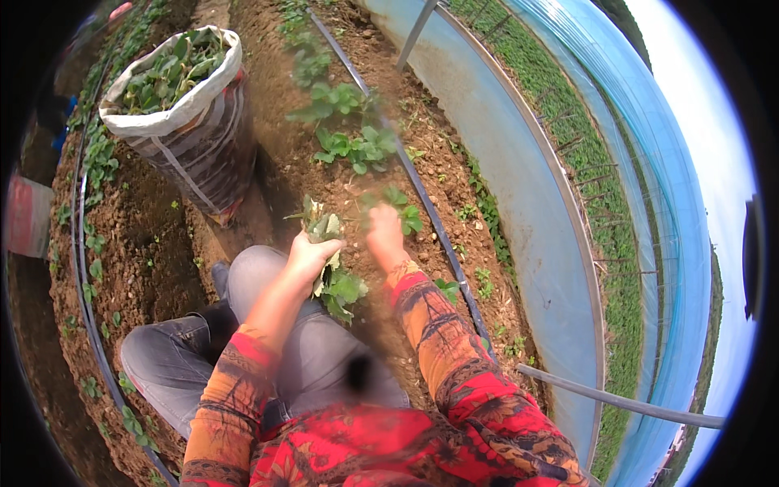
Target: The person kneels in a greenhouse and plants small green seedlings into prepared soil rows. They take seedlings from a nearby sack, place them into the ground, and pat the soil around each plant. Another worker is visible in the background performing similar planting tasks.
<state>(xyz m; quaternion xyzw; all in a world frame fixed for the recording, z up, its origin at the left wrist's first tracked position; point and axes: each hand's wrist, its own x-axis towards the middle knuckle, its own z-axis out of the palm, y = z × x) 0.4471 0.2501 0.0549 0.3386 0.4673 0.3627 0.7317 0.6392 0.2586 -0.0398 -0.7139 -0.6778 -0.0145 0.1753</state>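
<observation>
My left hand (308,259) is closed around a bunch of green and dry, pale leaves (331,283), held above my bent knee. To its right, my right hand (384,234) reaches down to a small leafy plant (409,213) on the soil bed; this hand is blurred, and whether its fingers grip a leaf or stem cannot be told. Larger leafy plants (359,146) grow farther up the same row, beside a dark drip hose (420,185).
A sack (201,152) with a rolled white rim, full of picked leaves (173,73), stands at upper left. Another hose (85,262) and plant row lie left, near a red and white container (27,216). Plastic sheeting (517,164) and a metal pipe (621,399) border the right side.
</observation>
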